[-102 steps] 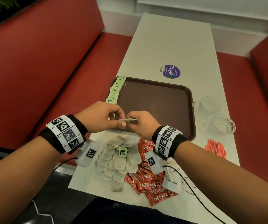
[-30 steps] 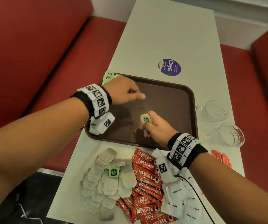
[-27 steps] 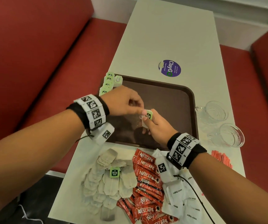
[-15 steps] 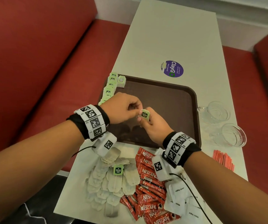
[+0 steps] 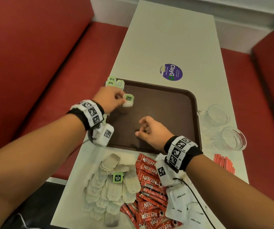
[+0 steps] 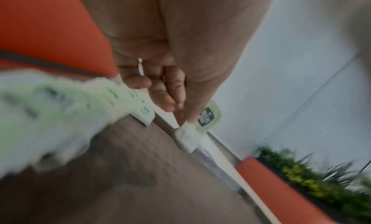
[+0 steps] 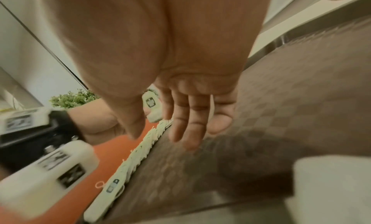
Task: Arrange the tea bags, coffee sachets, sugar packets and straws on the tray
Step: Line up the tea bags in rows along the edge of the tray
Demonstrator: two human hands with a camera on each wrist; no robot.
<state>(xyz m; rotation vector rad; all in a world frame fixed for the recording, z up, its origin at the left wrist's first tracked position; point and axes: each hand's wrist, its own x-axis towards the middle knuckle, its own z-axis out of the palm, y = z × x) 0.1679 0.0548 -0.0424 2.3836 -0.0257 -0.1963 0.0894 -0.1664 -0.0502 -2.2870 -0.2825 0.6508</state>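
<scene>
The left hand (image 5: 109,100) reaches forward over the tray's (image 5: 166,103) far-left part, thumb and fingers pinching a folded tea bag (image 5: 128,100) just ahead of its fingertips. The right hand (image 5: 151,129) hovers nearer over the tray, fingers loosely spread, holding nothing.

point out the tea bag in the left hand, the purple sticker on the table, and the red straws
tea bag (image 5: 128,100), head view, on its green tag and folded white pouch, pinched by the left hand (image 5: 107,100).
purple sticker (image 5: 171,72), head view, on its round printed middle.
red straws (image 5: 224,164), head view, on the middle of the bundle.
</scene>
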